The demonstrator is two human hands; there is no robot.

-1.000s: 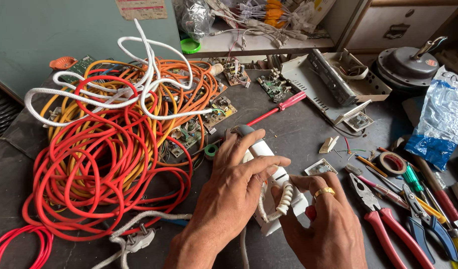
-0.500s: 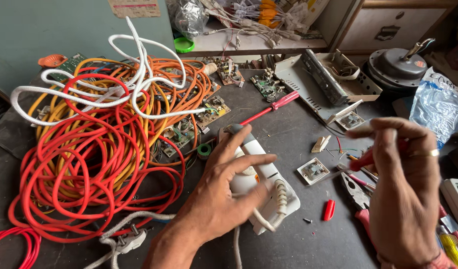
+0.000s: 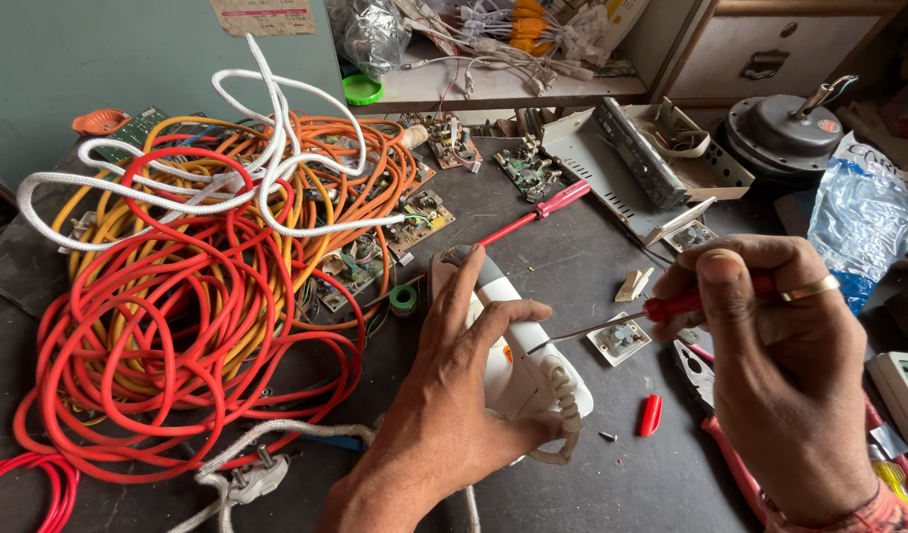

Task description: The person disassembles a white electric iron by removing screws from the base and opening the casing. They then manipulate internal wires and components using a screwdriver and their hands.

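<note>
Right hand (image 3: 790, 395) grip clamped on a red-handled screwdriver (image 3: 661, 309), its tip at the white appliance (image 3: 518, 370). Left hand (image 3: 454, 395) pressed flat over that appliance, pinning it to the surface (image 3: 572, 247) — beside the cable tangle (image 3: 197, 296). Step looks like seating the tip in a screw; next calls for steady downward pressure, no slip.
</note>
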